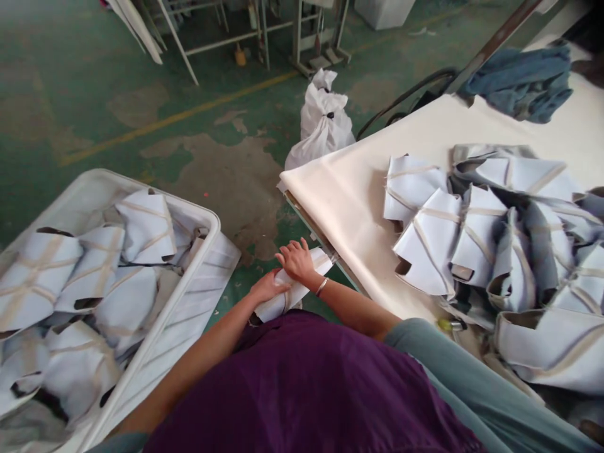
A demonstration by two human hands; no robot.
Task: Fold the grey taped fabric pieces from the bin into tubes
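Note:
My left hand (268, 286) and my right hand (296, 261) both hold a folded white fabric piece with beige tape strips (287, 290), low in front of my body, between the bin and the table. The left hand wraps its near end. The right hand, with a thin bangle (321, 287) at the wrist, lies across the top with curled fingers. The far end of the piece reaches toward the table's corner edge. Part of the fabric is hidden under my hands.
To the right, a cream-covered table (349, 207) carries a heap of similar taped fabric pieces (491, 239). A white plastic bin (189, 251) full of them stands to the left. A white sack (323, 123) stands on the green floor (217, 182), beyond the table corner.

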